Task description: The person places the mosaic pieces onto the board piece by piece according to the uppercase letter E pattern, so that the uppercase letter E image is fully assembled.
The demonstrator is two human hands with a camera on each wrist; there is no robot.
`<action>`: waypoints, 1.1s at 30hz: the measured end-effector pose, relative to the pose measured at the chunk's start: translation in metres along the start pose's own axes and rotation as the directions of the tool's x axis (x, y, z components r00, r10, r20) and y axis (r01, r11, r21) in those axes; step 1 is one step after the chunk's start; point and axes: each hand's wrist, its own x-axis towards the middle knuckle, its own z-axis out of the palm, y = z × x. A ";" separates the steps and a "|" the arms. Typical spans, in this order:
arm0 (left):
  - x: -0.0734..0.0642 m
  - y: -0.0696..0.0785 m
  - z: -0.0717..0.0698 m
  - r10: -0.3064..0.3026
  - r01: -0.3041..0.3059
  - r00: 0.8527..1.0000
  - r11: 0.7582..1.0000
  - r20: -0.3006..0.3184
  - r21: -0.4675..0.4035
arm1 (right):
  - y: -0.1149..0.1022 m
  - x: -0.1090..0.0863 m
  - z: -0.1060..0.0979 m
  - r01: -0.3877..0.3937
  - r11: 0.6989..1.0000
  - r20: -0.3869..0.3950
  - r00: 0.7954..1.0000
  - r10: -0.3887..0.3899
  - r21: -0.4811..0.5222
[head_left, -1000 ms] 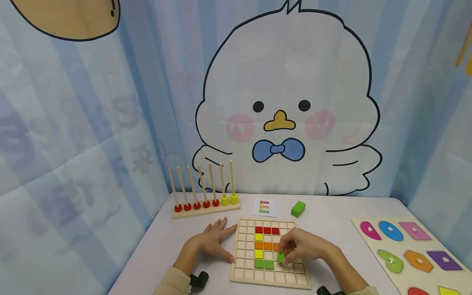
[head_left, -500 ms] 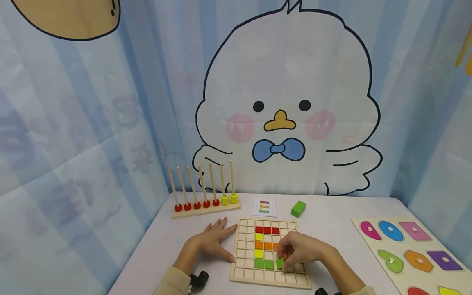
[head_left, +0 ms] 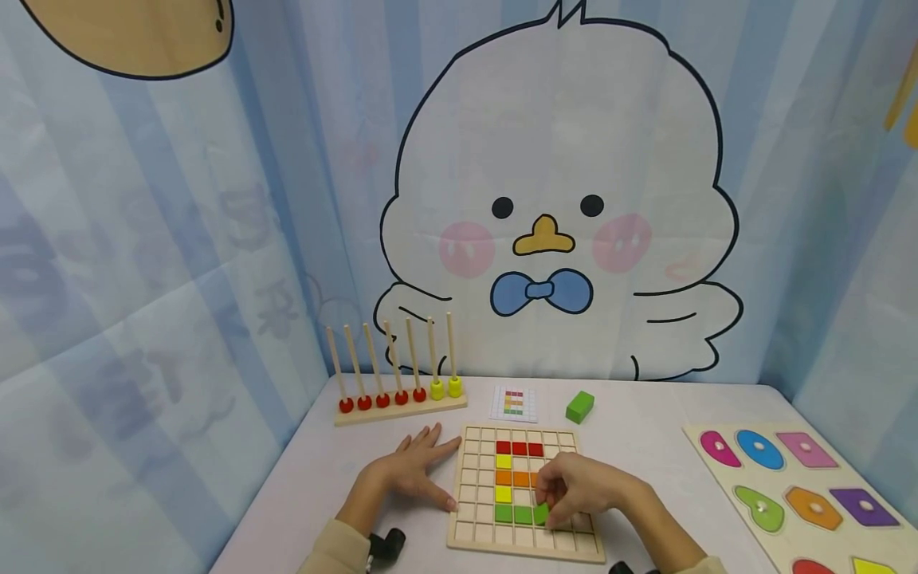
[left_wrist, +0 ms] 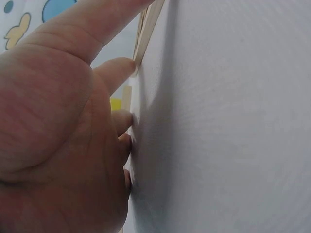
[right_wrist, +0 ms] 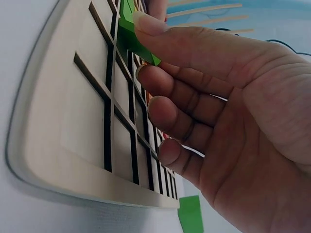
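Observation:
My right hand (head_left: 591, 485) pinches a small green block (head_left: 541, 514) between thumb and fingers. In the right wrist view that block (right_wrist: 136, 42) sits tilted at a cell of the wooden grid board (right_wrist: 73, 126). In the head view it is at the right end of a row, beside two green blocks (head_left: 513, 514) lying in cells. Above them on the board (head_left: 473, 532) are red blocks (head_left: 519, 449), two yellow blocks (head_left: 504, 494) and orange blocks (head_left: 512, 478), partly hidden by my fingers. My left hand (head_left: 412, 470) rests spread on the table, thumb and index fingertip touching the board's left edge.
Behind the board lie a pattern card (head_left: 513, 404) and a larger green block (head_left: 580, 406). A peg stand (head_left: 402, 413) with red and yellow beads stands at back left. A shape puzzle board (head_left: 778, 478) is on the right. Curtains (head_left: 344, 239) enclose the table.
My right hand has shifted slightly left and down with the green block, which now sits close against the other green blocks. My left hand has stayed in place.

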 end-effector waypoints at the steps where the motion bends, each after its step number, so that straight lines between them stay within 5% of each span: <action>1: 0.001 -0.001 0.000 -0.001 0.001 1.000 1.000 0.001 -0.002 | 0.000 0.000 0.000 0.000 1.000 0.001 1.000 0.000 0.004; 19: 0.003 -0.002 0.001 0.000 0.000 1.000 1.000 -0.002 0.003 | 0.001 0.001 0.000 -0.024 1.000 -0.010 1.000 0.024 0.018; 33: -0.001 -0.001 0.000 0.003 -0.003 1.000 1.000 -0.003 -0.011 | 0.015 -0.002 -0.009 0.049 0.997 -0.220 0.974 -0.063 -0.066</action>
